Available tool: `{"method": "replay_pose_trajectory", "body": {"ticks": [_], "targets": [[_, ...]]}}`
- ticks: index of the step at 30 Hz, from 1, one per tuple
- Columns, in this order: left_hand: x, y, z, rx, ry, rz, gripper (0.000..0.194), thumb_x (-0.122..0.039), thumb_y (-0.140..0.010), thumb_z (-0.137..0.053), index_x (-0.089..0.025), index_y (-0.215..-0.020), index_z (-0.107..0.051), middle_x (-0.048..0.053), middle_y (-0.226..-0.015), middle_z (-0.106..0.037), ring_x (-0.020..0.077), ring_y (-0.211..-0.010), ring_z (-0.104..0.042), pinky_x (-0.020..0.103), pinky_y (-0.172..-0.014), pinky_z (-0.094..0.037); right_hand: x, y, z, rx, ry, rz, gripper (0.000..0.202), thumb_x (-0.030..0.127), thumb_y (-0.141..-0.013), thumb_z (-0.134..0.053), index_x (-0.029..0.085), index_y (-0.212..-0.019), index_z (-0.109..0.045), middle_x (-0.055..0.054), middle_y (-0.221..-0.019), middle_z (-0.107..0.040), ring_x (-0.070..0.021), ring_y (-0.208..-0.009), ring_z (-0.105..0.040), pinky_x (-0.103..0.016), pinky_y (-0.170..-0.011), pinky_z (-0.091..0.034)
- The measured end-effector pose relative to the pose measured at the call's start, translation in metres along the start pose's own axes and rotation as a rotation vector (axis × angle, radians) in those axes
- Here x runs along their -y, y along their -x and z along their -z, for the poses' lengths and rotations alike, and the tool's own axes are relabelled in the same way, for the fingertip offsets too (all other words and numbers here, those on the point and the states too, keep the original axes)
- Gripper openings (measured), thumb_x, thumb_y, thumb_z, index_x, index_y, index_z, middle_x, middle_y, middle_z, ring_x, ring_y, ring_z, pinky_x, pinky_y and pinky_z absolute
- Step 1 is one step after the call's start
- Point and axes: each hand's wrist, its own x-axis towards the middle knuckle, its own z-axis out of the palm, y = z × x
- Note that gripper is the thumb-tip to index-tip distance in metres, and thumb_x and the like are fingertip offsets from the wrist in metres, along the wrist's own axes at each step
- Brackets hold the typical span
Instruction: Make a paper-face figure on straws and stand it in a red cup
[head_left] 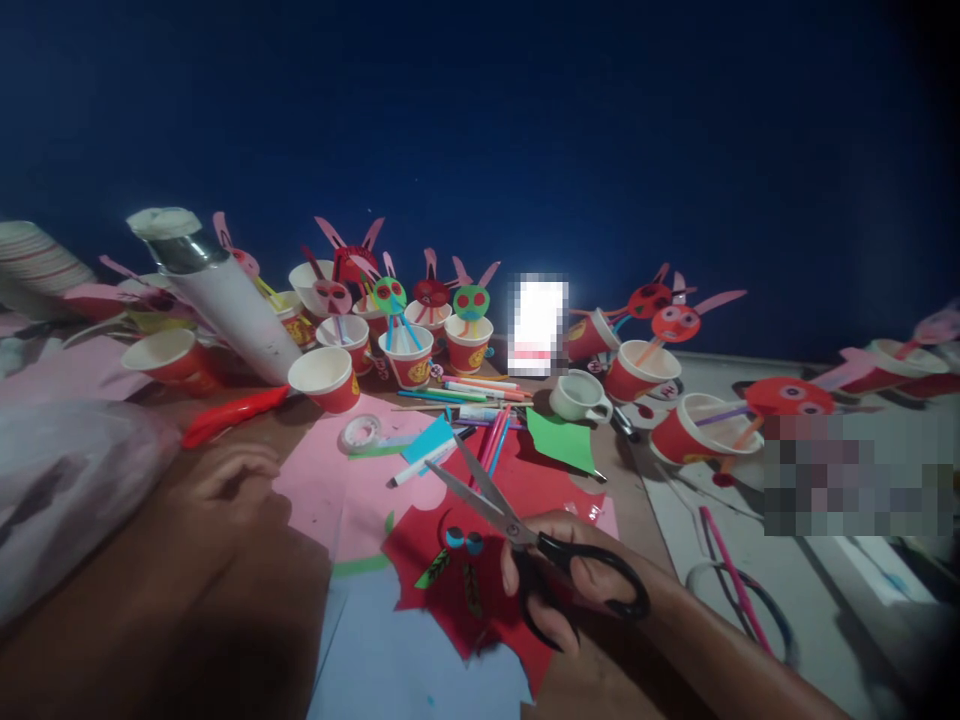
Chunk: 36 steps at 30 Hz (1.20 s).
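My right hand grips a pair of black-handled scissors, fingers through the loops. The blades point up and left, slightly apart. Below them lies a jagged-edged piece of red paper with two blue-and-black eye shapes and green leaf-like strips on it. No contact between blades and paper can be made out. My left hand rests dimly lit on the brown table at the left, fingers loosely bent with a gap to the thumb. Nothing shows in it. Just beyond it is a bright red, shiny item.
Red-and-white paper cups with paper rabbit-like figures line the back. Pens, a tape roll, a green paper and a white mug lie ahead. A white cylinder leans left; a plastic bag sits nearby.
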Motion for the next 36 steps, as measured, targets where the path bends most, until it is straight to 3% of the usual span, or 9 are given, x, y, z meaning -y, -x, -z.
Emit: {"method": "replay_pose_trajectory", "body": {"ticks": [4, 6, 9, 14, 17, 20, 24, 31, 36], "targets": [[-0.028, 0.003, -0.001, 0.025, -0.272, 0.033, 0.018, -0.036, -0.075, -0.055, -0.02, -0.074, -0.063, 0.004, -0.094, -0.066, 0.0285, -0.099, -0.057, 0.033, -0.088, -0.04, 0.0, 0.005, 0.005, -0.057, 0.003, 0.028, 0.057, 0.062, -0.078, -0.056, 0.008, -0.096, -0.057, -0.002, -0.056, -0.056, -0.009, -0.044, -0.049, -0.02, -0.047, -0.038], [-0.039, 0.004, -0.005, 0.031, -0.305, 0.1, 0.025, -0.038, -0.078, -0.051, -0.022, -0.092, -0.064, 0.001, -0.1, -0.067, 0.0281, -0.095, -0.06, 0.03, -0.075, -0.045, -0.001, 0.007, 0.006, -0.094, -0.014, 0.058, 0.055, 0.06, -0.079, -0.055, 0.008, -0.097, -0.056, -0.002, -0.057, -0.057, -0.0091, -0.045, -0.051, -0.019, -0.047, -0.036], [-0.047, 0.006, -0.014, 0.158, -0.28, -0.066, 0.037, -0.032, -0.078, -0.051, -0.021, -0.113, -0.056, 0.003, -0.113, -0.064, 0.0238, -0.096, -0.062, 0.027, -0.078, -0.046, -0.001, 0.008, 0.009, -0.11, -0.046, 0.089, 0.054, 0.058, -0.081, -0.055, 0.008, -0.1, -0.055, -0.001, -0.057, -0.056, -0.0091, -0.044, -0.05, -0.02, -0.047, -0.037], [-0.067, 0.025, -0.042, 0.342, -0.255, -0.221, 0.026, -0.042, -0.081, -0.05, -0.022, -0.086, -0.066, 0.002, -0.095, -0.07, 0.0194, -0.085, -0.063, 0.026, -0.077, -0.046, 0.004, 0.006, 0.008, -0.124, -0.008, 0.095, 0.055, 0.059, -0.081, -0.054, 0.008, -0.101, -0.054, -0.003, -0.059, -0.056, -0.0101, -0.047, -0.05, -0.021, -0.048, -0.039], [-0.086, 0.035, -0.068, 0.548, -0.258, -0.331, 0.034, -0.047, -0.079, -0.052, -0.021, -0.099, -0.064, 0.004, -0.099, -0.068, 0.0212, -0.086, -0.063, 0.028, -0.075, -0.046, 0.007, 0.006, 0.005, -0.142, -0.01, 0.122, 0.056, 0.059, -0.082, -0.053, 0.008, -0.104, -0.054, -0.002, -0.059, -0.056, -0.0092, -0.047, -0.049, -0.021, -0.049, -0.038], [-0.096, 0.036, -0.092, 0.616, -0.308, -0.303, 0.036, -0.045, -0.074, -0.056, -0.021, -0.099, -0.064, 0.007, -0.102, -0.068, 0.026, -0.092, -0.062, 0.033, -0.077, -0.044, 0.009, 0.006, 0.003, -0.132, 0.008, 0.135, 0.058, 0.06, -0.082, -0.053, 0.007, -0.107, -0.053, -0.002, -0.059, -0.057, -0.0097, -0.047, -0.05, -0.021, -0.049, -0.039], [-0.096, 0.031, -0.112, 0.65, -0.305, -0.261, 0.019, -0.039, -0.071, -0.059, -0.024, -0.082, -0.063, 0.001, -0.076, -0.067, 0.0194, -0.068, -0.061, 0.027, -0.06, -0.039, 0.012, 0.007, 0.005, -0.118, 0.022, 0.108, 0.058, 0.06, -0.082, -0.053, 0.008, -0.107, -0.054, -0.003, -0.063, -0.057, -0.0095, -0.048, -0.051, -0.021, -0.05, -0.041], [-0.096, 0.034, -0.12, 0.692, -0.191, -0.228, 0.007, -0.023, -0.067, -0.056, -0.021, -0.061, -0.058, -0.003, -0.061, -0.059, 0.0135, -0.057, -0.052, 0.023, -0.052, -0.032, 0.014, 0.005, 0.01, -0.116, 0.065, 0.128, 0.055, 0.058, -0.084, -0.052, 0.008, -0.107, -0.055, -0.002, -0.061, -0.057, -0.009, -0.046, -0.052, -0.022, -0.051, -0.042], [-0.1, 0.039, -0.11, 0.739, -0.006, -0.156, 0.01, -0.016, -0.066, -0.05, -0.02, -0.069, -0.059, -0.003, -0.058, -0.06, 0.0147, -0.056, -0.058, 0.022, -0.05, -0.038, 0.015, 0.004, 0.012, -0.113, 0.083, 0.114, 0.059, 0.061, -0.082, -0.053, 0.008, -0.106, -0.055, -0.002, -0.061, -0.057, -0.0092, -0.046, -0.052, -0.022, -0.051, -0.043]]}}
